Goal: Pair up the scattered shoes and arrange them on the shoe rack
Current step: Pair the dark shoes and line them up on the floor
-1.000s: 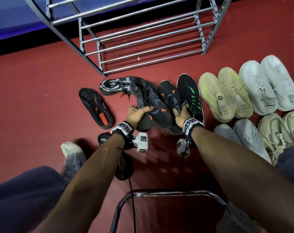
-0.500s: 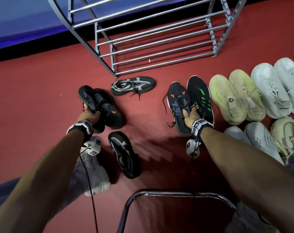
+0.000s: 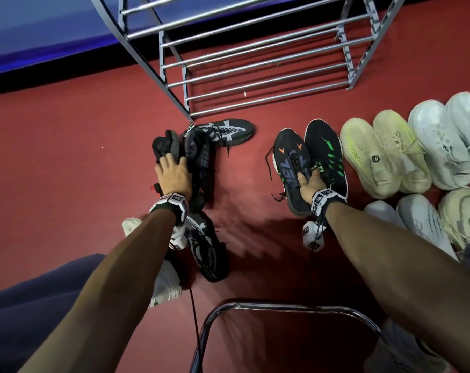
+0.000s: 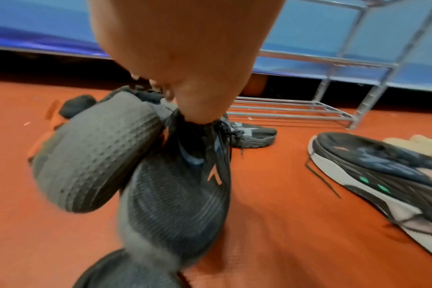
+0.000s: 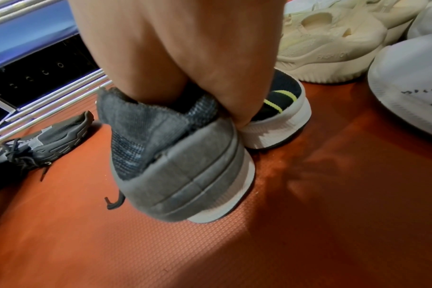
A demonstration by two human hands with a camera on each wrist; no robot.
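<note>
My left hand [image 3: 172, 170] grips two black shoes together. One is turned with its grey sole [image 4: 94, 155] outward; the other is a black shoe with an orange mark [image 4: 178, 194]. Both hang just above the red floor near the front left corner of the grey metal shoe rack [image 3: 255, 63]. My right hand [image 3: 307, 180] has its fingers hooked into the heels of a matching black orange-marked shoe [image 3: 290, 162] and a black shoe with green stripes [image 3: 325, 154]. The heels [image 5: 160, 152] are close to the floor.
A black and grey shoe [image 3: 225, 130] lies in front of the rack, and its mate [image 3: 207, 249] under my left wrist. Cream shoes [image 3: 368, 154] and white shoes [image 3: 443, 141] stand in rows on the right. A chrome chair frame [image 3: 282, 308] is near me.
My left hand swung left with one black shoe, picked up a second black shoe, and has now lifted both to the right towards the rack's corner. The right hand has hardly moved.
</note>
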